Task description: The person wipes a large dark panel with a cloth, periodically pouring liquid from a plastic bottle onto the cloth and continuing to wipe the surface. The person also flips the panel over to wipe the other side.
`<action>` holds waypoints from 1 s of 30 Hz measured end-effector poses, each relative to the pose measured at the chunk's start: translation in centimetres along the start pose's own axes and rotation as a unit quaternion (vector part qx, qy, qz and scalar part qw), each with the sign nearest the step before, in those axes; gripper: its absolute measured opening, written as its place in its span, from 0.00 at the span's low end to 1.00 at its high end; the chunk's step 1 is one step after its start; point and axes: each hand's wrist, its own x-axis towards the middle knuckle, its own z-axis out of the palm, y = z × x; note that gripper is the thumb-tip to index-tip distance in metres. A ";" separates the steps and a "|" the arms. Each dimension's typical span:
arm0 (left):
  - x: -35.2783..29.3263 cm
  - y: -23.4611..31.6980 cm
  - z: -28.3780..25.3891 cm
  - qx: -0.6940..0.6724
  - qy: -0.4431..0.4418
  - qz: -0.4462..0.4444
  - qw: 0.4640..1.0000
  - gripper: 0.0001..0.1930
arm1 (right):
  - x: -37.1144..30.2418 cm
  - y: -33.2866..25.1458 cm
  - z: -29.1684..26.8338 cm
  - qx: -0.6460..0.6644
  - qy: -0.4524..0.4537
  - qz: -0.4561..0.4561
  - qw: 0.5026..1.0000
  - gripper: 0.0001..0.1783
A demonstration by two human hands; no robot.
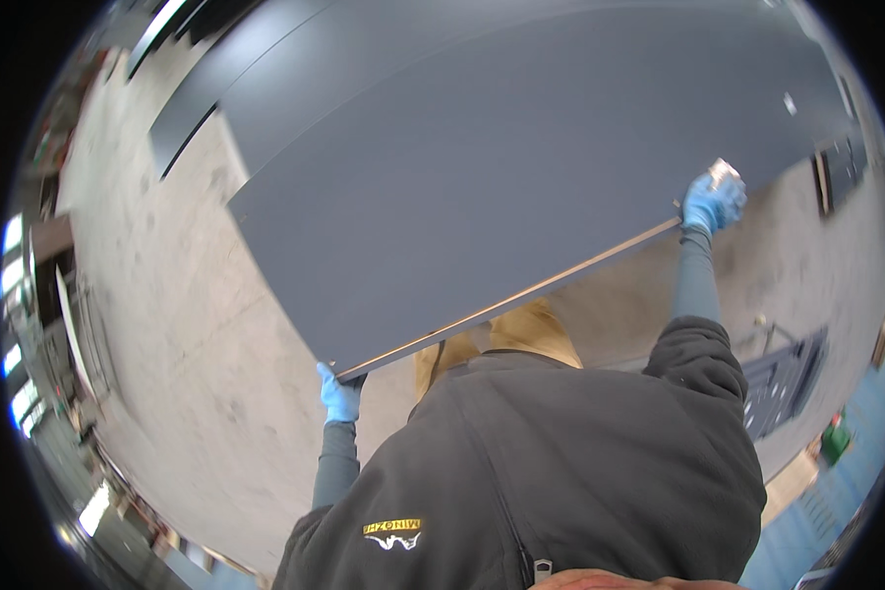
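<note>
A large flat dark grey panel (482,187) stretches out in front of me, with a narrow tan strip (521,293) along its near edge. My left hand (340,395), in a blue glove, is closed round the panel's near left corner. At the right end of that edge is my right hand (710,206), also gloved in blue. Its fingers are curled round a small pale, brownish wad (724,173) whose kind I cannot make out. Whether this hand also touches the panel does not show clearly.
More dark panels (256,69) lie beyond the large one. A dark metal piece with cut-outs (785,383) rests on the concrete floor (167,324) at the right, near a green object (836,439). Shelving and stacked material line the far left.
</note>
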 end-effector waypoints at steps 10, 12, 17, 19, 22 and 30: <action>-0.1 -0.5 0.7 -0.056 -0.084 0.026 0.995 0.40 | -8.5 -39.3 -7.6 0.270 0.013 -0.336 0.902 0.26; -0.2 -0.6 0.6 -0.049 -0.079 0.020 0.995 0.38 | -15.4 -49.8 -11.9 0.357 -0.022 -0.387 0.850 0.18; 0.4 -1.4 -1.1 0.026 -0.096 0.042 0.994 0.37 | -35.3 -63.5 -24.1 0.420 -0.145 -0.584 0.680 0.33; 0.8 -2.2 -1.7 0.038 -0.085 0.039 0.995 0.35 | -38.5 -61.1 -26.4 0.462 -0.187 -0.629 0.597 0.35; 1.8 -3.2 -2.1 0.062 -0.110 0.064 0.990 0.35 | -39.8 -55.2 -28.1 0.444 -0.186 -0.706 0.520 0.35; 1.7 -3.8 -1.7 -0.025 -0.157 0.060 0.985 0.36 | -33.5 -68.1 -23.6 0.446 -0.114 -0.653 0.601 0.30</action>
